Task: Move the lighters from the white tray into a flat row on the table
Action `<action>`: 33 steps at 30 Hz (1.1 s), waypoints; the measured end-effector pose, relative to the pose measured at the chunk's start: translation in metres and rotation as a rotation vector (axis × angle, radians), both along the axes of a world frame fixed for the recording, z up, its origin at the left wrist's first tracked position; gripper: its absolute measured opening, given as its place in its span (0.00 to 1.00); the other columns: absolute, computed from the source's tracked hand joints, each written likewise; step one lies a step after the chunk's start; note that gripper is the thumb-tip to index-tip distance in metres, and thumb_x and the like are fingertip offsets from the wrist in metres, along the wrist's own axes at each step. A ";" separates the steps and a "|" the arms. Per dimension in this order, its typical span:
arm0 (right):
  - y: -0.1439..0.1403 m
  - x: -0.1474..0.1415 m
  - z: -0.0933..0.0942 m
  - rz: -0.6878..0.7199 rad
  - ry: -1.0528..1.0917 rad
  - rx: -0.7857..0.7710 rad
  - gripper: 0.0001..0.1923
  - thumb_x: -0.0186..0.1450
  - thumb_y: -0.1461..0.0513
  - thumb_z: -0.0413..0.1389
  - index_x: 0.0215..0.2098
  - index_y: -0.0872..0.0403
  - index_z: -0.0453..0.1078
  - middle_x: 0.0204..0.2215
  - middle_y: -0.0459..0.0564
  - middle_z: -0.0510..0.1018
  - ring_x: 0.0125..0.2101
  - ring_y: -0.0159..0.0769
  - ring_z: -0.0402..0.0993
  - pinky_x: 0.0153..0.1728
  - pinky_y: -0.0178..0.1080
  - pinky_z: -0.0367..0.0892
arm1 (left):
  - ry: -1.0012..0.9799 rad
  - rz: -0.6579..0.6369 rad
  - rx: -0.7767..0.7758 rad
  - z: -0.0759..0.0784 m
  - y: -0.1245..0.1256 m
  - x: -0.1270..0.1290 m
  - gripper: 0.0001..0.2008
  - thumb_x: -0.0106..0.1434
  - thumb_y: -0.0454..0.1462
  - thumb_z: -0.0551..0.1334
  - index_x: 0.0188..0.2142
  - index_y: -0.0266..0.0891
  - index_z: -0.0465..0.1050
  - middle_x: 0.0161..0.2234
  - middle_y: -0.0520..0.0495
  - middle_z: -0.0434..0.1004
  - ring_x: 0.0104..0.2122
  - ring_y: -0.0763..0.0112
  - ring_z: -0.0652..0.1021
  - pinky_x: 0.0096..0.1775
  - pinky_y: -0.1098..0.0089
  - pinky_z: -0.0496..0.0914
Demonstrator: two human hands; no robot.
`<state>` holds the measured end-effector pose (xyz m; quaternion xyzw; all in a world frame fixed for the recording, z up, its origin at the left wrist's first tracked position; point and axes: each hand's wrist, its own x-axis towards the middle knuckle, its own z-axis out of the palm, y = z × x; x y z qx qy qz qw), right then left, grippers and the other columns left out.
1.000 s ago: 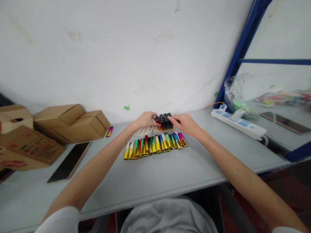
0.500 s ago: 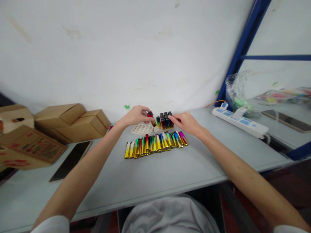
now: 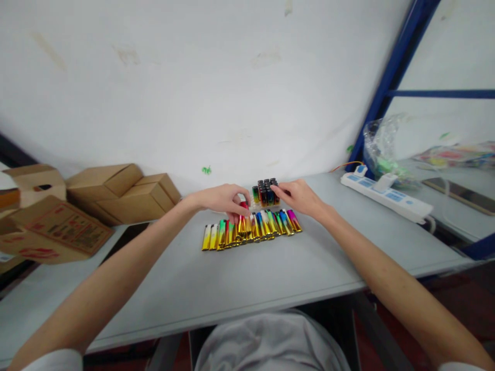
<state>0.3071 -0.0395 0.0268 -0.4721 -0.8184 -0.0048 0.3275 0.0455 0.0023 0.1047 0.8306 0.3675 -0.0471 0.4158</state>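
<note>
My left hand [image 3: 229, 199] is over the laid-out row, its fingers closed round a red-and-gold lighter [image 3: 243, 219]. That lighter slants down onto the other lighters [image 3: 266, 225], which lie side by side in many metallic colours with gold ends. My right hand [image 3: 300, 197] is at the right side of a tight block of upright lighters with black tops [image 3: 267, 191]. Its thumb and forefinger press against the block; the other fingers are curled under. The pale holed tray beneath the block is mostly hidden behind my left hand and the row.
Cardboard boxes [image 3: 119, 193] stand at the left, with an opened printed box [image 3: 65, 229] in front. A dark flat device [image 3: 122, 241] lies partly under my left forearm. A white power strip [image 3: 386, 196] with plugs, clear plastic wrap [image 3: 382, 147] and a phone [image 3: 464, 195] are at the right.
My left hand has come down and toward me with the red lighter, from over the tray to the row. My right hand stays at the block. The view has shifted slightly.
</note>
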 end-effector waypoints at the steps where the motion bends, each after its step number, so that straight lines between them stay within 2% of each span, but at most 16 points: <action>1: 0.000 0.000 0.000 -0.002 -0.003 0.003 0.27 0.77 0.51 0.45 0.23 0.54 0.64 0.17 0.43 0.64 0.20 0.28 0.54 0.28 0.39 0.47 | 0.027 -0.008 0.026 -0.001 0.000 0.003 0.20 0.56 0.50 0.71 0.43 0.41 0.75 0.26 0.47 0.84 0.25 0.65 0.83 0.29 0.71 0.70; 5: 0.001 0.001 0.000 -0.006 -0.014 0.014 0.26 0.77 0.51 0.45 0.24 0.54 0.64 0.18 0.44 0.65 0.20 0.29 0.54 0.28 0.39 0.47 | 0.115 -0.061 0.150 -0.004 0.000 0.012 0.16 0.59 0.50 0.68 0.38 0.40 0.76 0.23 0.48 0.83 0.21 0.66 0.81 0.26 0.71 0.68; 10: 0.000 0.001 0.002 -0.017 -0.031 0.007 0.27 0.77 0.51 0.44 0.24 0.53 0.65 0.18 0.45 0.67 0.20 0.30 0.56 0.28 0.40 0.49 | 0.134 -0.129 0.225 -0.011 0.000 0.019 0.14 0.61 0.48 0.65 0.30 0.41 0.78 0.19 0.49 0.80 0.19 0.69 0.78 0.25 0.70 0.66; 15: 0.000 0.001 0.002 -0.024 -0.052 0.018 0.27 0.77 0.51 0.44 0.24 0.53 0.66 0.18 0.45 0.68 0.20 0.30 0.56 0.28 0.40 0.49 | 0.212 -0.064 0.210 -0.018 -0.004 0.021 0.16 0.62 0.50 0.64 0.34 0.39 0.77 0.19 0.48 0.80 0.20 0.66 0.79 0.27 0.69 0.68; 21: 0.000 0.000 0.002 -0.010 -0.050 -0.003 0.26 0.77 0.52 0.45 0.24 0.54 0.67 0.18 0.45 0.67 0.20 0.29 0.55 0.28 0.40 0.48 | 0.143 0.152 -0.005 -0.025 -0.009 0.017 0.24 0.61 0.54 0.66 0.46 0.37 0.72 0.19 0.47 0.80 0.19 0.61 0.80 0.27 0.66 0.70; 25: 0.000 -0.001 0.000 0.001 -0.051 -0.006 0.26 0.77 0.52 0.45 0.25 0.54 0.67 0.18 0.44 0.66 0.20 0.29 0.54 0.28 0.40 0.47 | 0.120 0.180 -0.056 -0.030 -0.008 0.011 0.25 0.58 0.56 0.68 0.41 0.39 0.71 0.19 0.46 0.80 0.20 0.59 0.81 0.28 0.64 0.71; 33: -0.001 -0.002 0.000 0.015 -0.060 -0.001 0.25 0.77 0.53 0.45 0.25 0.54 0.67 0.18 0.44 0.66 0.20 0.29 0.53 0.29 0.40 0.46 | 0.085 0.145 0.098 -0.034 -0.007 0.008 0.19 0.61 0.54 0.66 0.30 0.41 0.69 0.16 0.50 0.77 0.16 0.67 0.77 0.25 0.68 0.68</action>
